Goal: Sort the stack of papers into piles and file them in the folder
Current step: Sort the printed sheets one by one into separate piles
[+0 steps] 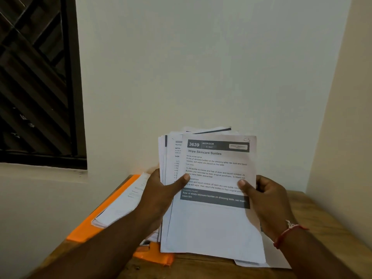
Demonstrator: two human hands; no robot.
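Presently, head view: my left hand [161, 190] grips the fanned stack of papers [213, 224] at its left edge, thumb curled over the front and fingers hidden behind. My right hand [267, 200] pinches the right edge, thumb on the print of the top sheet [217, 166], headed "Wipe Skincare Bottles". Whether it holds that sheet alone, I cannot tell. The stack is tilted up off the wooden table [314, 218], its long axis running from me toward the wall. The orange folder [112, 202] lies flat to the left, bearing a pile of sheets [122, 204], just beyond my left hand. Judgement: that pile is nearer the left hand, so a sheet bound there must cross leftward from my right.
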